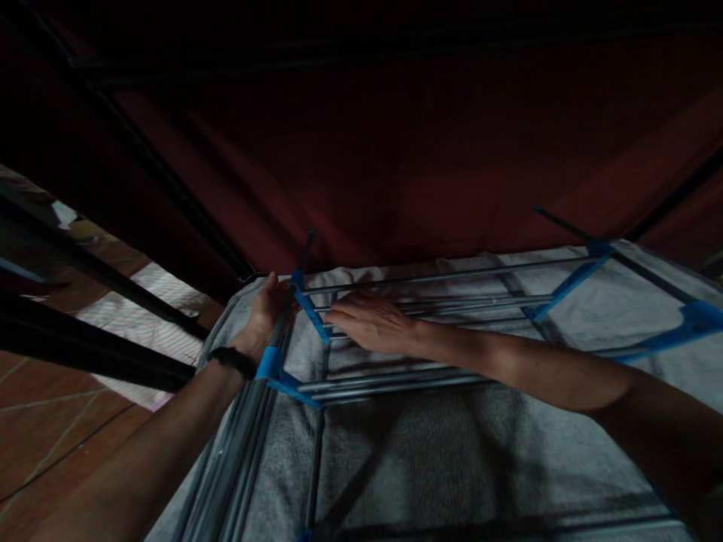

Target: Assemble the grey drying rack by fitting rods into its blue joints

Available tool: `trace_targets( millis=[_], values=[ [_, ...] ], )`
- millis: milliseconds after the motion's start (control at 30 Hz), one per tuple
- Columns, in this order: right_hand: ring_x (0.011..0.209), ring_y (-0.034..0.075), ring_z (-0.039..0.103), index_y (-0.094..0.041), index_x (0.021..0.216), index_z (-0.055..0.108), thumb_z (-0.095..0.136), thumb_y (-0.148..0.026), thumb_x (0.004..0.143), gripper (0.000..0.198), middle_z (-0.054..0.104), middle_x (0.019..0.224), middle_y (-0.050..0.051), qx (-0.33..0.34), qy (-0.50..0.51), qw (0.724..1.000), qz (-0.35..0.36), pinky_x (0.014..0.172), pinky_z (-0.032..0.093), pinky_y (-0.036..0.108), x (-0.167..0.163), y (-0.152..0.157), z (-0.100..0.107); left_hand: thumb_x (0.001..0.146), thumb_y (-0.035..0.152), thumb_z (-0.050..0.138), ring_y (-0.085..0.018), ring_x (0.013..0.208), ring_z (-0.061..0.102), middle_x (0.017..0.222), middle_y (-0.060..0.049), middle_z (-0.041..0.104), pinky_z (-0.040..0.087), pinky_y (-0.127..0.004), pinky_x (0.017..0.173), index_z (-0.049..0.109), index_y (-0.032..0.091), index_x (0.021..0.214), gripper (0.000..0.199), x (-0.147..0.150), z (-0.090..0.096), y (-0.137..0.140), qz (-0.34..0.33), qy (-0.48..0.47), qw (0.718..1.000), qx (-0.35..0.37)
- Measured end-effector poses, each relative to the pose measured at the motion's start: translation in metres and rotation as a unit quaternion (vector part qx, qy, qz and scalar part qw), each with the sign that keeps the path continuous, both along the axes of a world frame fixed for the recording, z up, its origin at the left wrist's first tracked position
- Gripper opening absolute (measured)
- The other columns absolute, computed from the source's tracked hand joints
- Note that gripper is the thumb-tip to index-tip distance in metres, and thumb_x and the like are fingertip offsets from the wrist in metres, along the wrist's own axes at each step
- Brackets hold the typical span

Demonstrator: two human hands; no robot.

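A rack of grey metal tubes (452,278) joined by blue plastic brackets lies on a grey blanket. My left hand (265,310) is closed at the rack's left side post, beside the upper left blue bracket (310,310); its thumb points up and its fingers are partly hidden behind the post. My right hand (370,320) reaches across from the right, its fingers bent over the tube ends just inside that same bracket. Nearer to me, the lower left blue bracket (288,382) carries more crossbars. On the right, another blue bracket (686,324) joins the other side post.
Loose metal tubes (226,459) lie bundled at the left on the grey blanket (407,452). A dark red fabric wall (423,165) rises behind, with black frame bars (141,165) on the left. Striped cloth (141,324) lies on the tiled floor (50,421).
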State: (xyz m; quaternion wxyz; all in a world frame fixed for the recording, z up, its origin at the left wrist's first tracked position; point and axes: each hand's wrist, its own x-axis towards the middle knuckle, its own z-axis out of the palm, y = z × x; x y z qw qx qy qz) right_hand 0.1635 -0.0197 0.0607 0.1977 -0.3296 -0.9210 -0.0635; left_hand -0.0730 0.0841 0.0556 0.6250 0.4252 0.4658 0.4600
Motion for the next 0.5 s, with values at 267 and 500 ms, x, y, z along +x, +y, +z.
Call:
trace_targets(
  millis=[267,500],
  values=[
    [0.109,0.024,0.063,-0.016,0.135,0.056,0.039,-0.015,0.105,0.035,0.062,0.134,0.014,0.001,-0.052,0.990,-0.135,0.087,0.051,0.038,0.001,0.045,0.017,0.093,0.042,0.060,-0.028,0.086,0.074,0.076,-0.007,0.075,0.061,-0.038,0.078,0.071,0.017,0.099,0.028,0.028,0.047,-0.024,-0.031,-0.067,0.996,-0.045],
    [0.114,0.024,0.064,-0.016,0.133,0.056,0.036,-0.019,0.107,0.033,0.064,0.134,0.013,-0.030,-0.062,0.990,-0.126,0.083,0.049,0.033,0.000,0.042,0.021,0.087,0.028,0.065,-0.022,0.081,0.071,0.075,-0.001,0.073,0.056,-0.027,0.077,0.072,0.017,0.088,0.013,0.035,0.042,-0.028,-0.014,0.036,0.998,0.045]
  ],
)
